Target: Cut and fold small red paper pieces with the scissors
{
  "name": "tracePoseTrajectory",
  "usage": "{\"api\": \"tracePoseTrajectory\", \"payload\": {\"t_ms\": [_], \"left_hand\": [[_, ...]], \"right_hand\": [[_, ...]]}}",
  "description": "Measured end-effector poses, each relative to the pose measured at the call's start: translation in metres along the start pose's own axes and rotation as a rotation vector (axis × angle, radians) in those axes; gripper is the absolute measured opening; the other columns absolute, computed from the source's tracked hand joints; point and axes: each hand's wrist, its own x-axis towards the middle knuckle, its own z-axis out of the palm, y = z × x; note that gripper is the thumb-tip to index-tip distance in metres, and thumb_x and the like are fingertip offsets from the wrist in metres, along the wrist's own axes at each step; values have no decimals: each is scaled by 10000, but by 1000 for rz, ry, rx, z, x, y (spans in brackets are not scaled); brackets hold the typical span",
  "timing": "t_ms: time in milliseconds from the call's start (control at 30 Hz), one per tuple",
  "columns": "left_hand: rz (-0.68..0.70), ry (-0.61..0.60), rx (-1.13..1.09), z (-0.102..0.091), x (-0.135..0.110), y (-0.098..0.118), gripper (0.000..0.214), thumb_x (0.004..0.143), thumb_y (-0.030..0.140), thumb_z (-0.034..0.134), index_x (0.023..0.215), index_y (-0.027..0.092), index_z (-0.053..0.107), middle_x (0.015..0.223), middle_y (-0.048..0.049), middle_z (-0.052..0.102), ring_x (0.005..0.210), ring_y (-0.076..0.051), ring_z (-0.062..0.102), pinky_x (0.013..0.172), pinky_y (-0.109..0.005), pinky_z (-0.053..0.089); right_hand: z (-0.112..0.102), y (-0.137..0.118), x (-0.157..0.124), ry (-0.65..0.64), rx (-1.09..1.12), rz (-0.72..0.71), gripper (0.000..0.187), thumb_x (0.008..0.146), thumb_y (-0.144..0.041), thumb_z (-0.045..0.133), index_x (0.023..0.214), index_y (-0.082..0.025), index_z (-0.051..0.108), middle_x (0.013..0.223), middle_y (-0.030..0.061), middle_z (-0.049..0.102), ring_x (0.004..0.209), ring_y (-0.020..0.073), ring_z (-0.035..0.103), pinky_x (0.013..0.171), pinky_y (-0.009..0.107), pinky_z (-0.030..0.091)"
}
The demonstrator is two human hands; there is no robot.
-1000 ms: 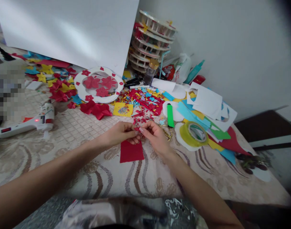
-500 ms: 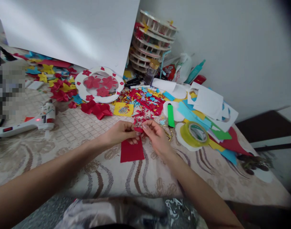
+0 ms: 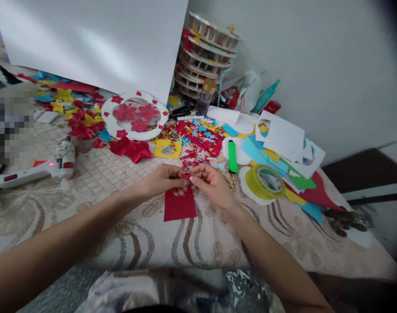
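My left hand (image 3: 170,179) and my right hand (image 3: 207,182) meet at the middle of the table, both closed on a small red paper piece (image 3: 186,176) that their fingers mostly cover. Under and just in front of my left fingers lies a flat red paper rectangle (image 3: 180,207). Beyond my fingertips are red paper scraps (image 3: 193,157) and a yellow paper square (image 3: 167,149) with small specks on it. Gold-handled scissors (image 3: 230,179) lie beside my right hand, partly hidden by it.
A glue gun (image 3: 55,165) with a red light lies at left. Behind stand a white paper ring (image 3: 109,116) with red flowers, a white board (image 3: 94,39) and a tiered rack (image 3: 208,56). To the right are a green cutter (image 3: 233,157), a yellow tape roll (image 3: 255,182) and paper sheets (image 3: 285,139).
My right fingertips have shifted slightly left and down around the small red piece, closer to my left fingers. The things on the table stay where they were.
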Motion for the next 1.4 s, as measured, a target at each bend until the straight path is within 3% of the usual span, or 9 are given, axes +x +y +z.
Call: {"api": "tracePoseTrajectory", "payload": {"t_ms": [167, 367, 633, 933, 1033, 1267, 1400], "left_hand": [[-14, -13, -60, -3, 0, 0, 197, 731, 296, 671, 749, 108, 614, 665, -24, 676, 573, -91, 624, 582, -201, 502], [-141, -116, -260, -6, -3, 3, 195, 707, 283, 704, 771, 111, 639, 717, -27, 685, 588, -77, 628, 600, -179, 509], [-182, -112, -327, -3, -5, 4, 214, 678, 300, 728, 737, 110, 648, 697, -45, 698, 576, -91, 633, 585, -191, 511], [-190, -84, -343, -3, -5, 4, 221, 673, 308, 730, 706, 110, 638, 669, -35, 692, 556, -81, 627, 573, -173, 506], [-190, -65, -336, -2, -4, 2, 226, 679, 312, 727, 722, 110, 635, 685, -35, 694, 565, -78, 629, 580, -171, 507], [-42, 10, -133, 7, -3, -1, 244, 721, 336, 686, 699, 105, 612, 645, -25, 676, 545, -81, 614, 545, -186, 489], [-102, 33, -262, 9, -2, -5, 210, 734, 300, 682, 767, 99, 629, 719, -42, 689, 586, -84, 624, 591, -202, 503]], "right_hand": [[-3, -4, -2, -25, -36, -70, 164, 825, -267, 587, 976, -226, 536, 755, -18, 591, 634, 110, 595, 603, 257, 495], [-11, -11, -5, -190, -262, -259, 108, 841, -194, 558, 945, -213, 580, 901, 28, 582, 831, 140, 568, 744, 286, 466], [-10, -10, -1, -103, -423, -446, 58, 819, -169, 598, 827, -217, 628, 809, 20, 608, 792, 155, 569, 727, 307, 447], [-14, -10, 1, -149, -440, -532, 75, 831, -172, 589, 849, -228, 636, 843, 30, 626, 840, 165, 586, 774, 327, 454], [-10, -7, 0, -121, -414, -489, 55, 846, -192, 567, 830, -223, 610, 845, 27, 606, 846, 165, 569, 778, 324, 443], [-1, -1, -1, -86, -302, -207, 99, 878, -294, 505, 828, -209, 519, 781, 3, 530, 738, 139, 508, 682, 274, 422], [-1, 0, 0, -61, -243, -164, 135, 859, -335, 535, 822, -206, 521, 762, -3, 536, 716, 134, 510, 673, 268, 425]]}}
